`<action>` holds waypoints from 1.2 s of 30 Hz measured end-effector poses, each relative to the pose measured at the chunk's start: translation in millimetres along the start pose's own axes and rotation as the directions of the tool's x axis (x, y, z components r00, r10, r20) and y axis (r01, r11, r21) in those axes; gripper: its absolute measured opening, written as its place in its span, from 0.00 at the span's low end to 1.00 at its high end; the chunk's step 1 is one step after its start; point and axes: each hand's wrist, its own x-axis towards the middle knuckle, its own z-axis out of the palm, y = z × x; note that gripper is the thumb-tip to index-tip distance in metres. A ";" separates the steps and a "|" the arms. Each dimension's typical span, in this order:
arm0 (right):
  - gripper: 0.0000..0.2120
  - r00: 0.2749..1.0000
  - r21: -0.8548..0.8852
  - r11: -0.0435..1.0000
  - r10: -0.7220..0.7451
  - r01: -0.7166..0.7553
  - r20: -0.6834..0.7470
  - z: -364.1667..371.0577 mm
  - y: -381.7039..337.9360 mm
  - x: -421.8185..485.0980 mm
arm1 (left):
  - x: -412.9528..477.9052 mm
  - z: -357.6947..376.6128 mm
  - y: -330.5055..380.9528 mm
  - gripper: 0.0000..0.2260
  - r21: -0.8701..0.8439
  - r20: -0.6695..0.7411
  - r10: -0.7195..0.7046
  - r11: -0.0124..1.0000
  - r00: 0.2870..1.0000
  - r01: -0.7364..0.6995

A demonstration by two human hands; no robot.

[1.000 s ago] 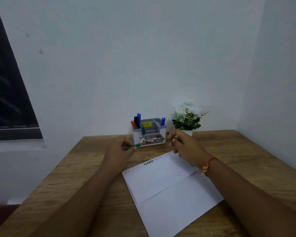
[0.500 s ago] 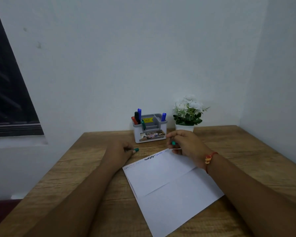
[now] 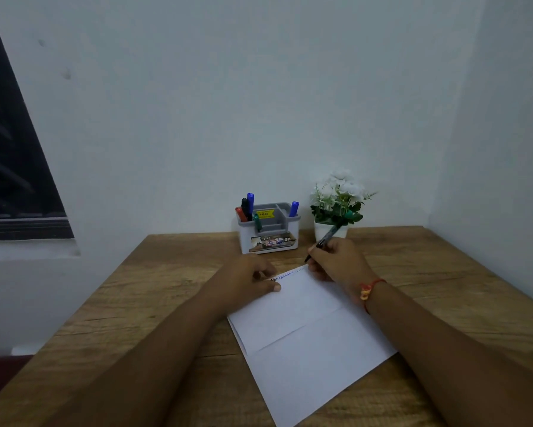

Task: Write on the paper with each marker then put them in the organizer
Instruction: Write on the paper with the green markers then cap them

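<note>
The right hand (image 3: pixel 336 260) grips a green-capped marker (image 3: pixel 330 234), its tip at the far edge of the paper (image 3: pixel 305 334). The left hand (image 3: pixel 243 282) presses the paper, fingers relaxed. 5 other markers (image 3: pixel 250 203) stand in the organizer (image 3: pixel 270 238).

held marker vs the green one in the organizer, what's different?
The held marker is gripped by the right hand; the green marker stands free in the organizer. The held marker slants with its tip down near the paper's far edge; the green marker leans with its cap up. Both show green at the upper end.
</note>
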 end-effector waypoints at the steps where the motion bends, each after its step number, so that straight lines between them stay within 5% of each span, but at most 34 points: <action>1: 0.04 1.000 -0.004 1.000 0.005 -0.005 -0.005 0.1 0.8 0.1 | 0.0 0.1 -1.7 0.15 0.007 0.016 0.008 1.000 1.000 -0.008; 9: 0.06 0.999 -0.036 0.999 0.027 -0.028 -0.022 -0.3 2.4 1.7 | 1.1 1.3 -6.2 0.14 0.017 0.063 0.041 0.999 0.997 -0.042; 15: 0.07 0.996 -0.181 0.979 -0.081 0.088 0.044 6.4 -8.4 -9.8 | -1.0 -0.2 -7.2 0.13 0.002 0.053 0.061 0.998 0.997 -0.061; 20: 0.06 0.988 -0.102 0.988 -0.102 0.114 0.112 26.5 -20.3 -28.8 | -1.5 2.1 -3.9 0.14 0.049 0.029 0.069 0.996 0.997 -0.070; 29: 0.08 0.992 -0.150 0.980 -0.123 0.127 0.040 27.5 -8.7 -25.1 | -10.1 -20.3 -10.7 0.07 -0.075 0.083 -0.063 0.995 0.995 0.070; 36: 0.05 0.940 -0.136 0.972 -0.144 0.193 0.308 41.2 -36.8 -61.3 | -15.9 -43.2 -23.4 0.11 -0.134 0.280 -0.136 0.975 0.950 0.179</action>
